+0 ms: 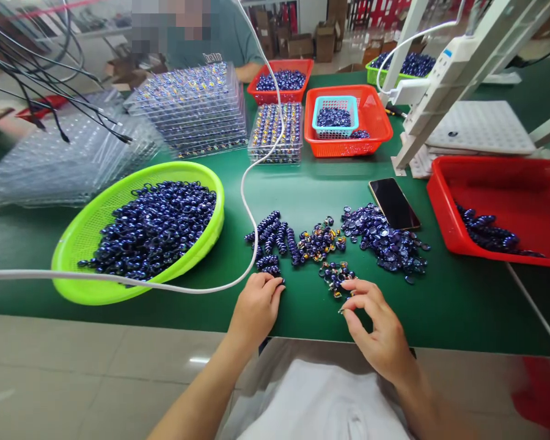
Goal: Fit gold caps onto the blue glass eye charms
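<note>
My left hand (pixel 256 305) rests on the green table with fingers curled down onto a short stack of dark blue glossy pieces (pixel 268 263). My right hand (pixel 371 321) hovers near the table's front edge, thumb and fingers pinched on a small piece I cannot make out, right beside a little cluster of blue pieces (pixel 335 273). Beyond the hands lie rows of stacked blue pieces (pixel 275 235), a mixed heap with yellow specks (pixel 319 241) and a flat pile of blue pieces (pixel 385 238).
A lime round basket (pixel 80 238) full of blue pieces sits left, with a white cable (pixel 242 195) across it. A phone (pixel 394 203), a red bin (pixel 499 183), orange baskets (pixel 376 119) and clear tray stacks (pixel 197 107) stand behind. A person sits opposite.
</note>
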Demonstrator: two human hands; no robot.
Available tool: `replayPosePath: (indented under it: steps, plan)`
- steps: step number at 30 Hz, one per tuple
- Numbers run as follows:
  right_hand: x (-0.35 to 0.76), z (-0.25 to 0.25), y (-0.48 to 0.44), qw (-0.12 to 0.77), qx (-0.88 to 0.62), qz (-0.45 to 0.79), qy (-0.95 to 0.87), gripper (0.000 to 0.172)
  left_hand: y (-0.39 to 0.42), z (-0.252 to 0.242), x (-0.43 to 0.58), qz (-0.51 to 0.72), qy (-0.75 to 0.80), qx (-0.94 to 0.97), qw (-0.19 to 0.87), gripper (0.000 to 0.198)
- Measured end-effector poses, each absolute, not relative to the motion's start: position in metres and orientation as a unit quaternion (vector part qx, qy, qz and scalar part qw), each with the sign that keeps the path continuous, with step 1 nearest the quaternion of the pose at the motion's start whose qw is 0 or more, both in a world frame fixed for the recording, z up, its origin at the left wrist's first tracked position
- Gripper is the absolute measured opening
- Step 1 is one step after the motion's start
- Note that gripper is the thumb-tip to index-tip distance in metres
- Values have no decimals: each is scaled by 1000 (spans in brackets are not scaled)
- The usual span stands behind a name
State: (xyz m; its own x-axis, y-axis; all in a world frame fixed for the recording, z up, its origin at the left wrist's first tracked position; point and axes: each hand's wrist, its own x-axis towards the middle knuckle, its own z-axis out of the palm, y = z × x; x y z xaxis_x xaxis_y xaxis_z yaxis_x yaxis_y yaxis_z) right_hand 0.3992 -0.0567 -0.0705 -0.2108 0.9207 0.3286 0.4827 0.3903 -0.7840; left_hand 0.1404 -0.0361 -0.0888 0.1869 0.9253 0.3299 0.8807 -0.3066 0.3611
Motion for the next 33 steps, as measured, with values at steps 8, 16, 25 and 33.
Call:
replayPosePath:
  steps: [8,16,25,33]
  plan:
    - [404,-66,-60,421,-495,279,-707,12,-42,-69,170,397,536,694,270,15]
    - [391,-63,-60,477,-471,307,-675,14,-43,-62,234,459,487,427,609,13]
    - [398,-70,-63,446,-451,157,-757,32,-36,-61,250,472,470,367,650,22]
    - [404,-63,-69,452,-473,279,-703,20,-40,-70,243,440,466,395,658,22]
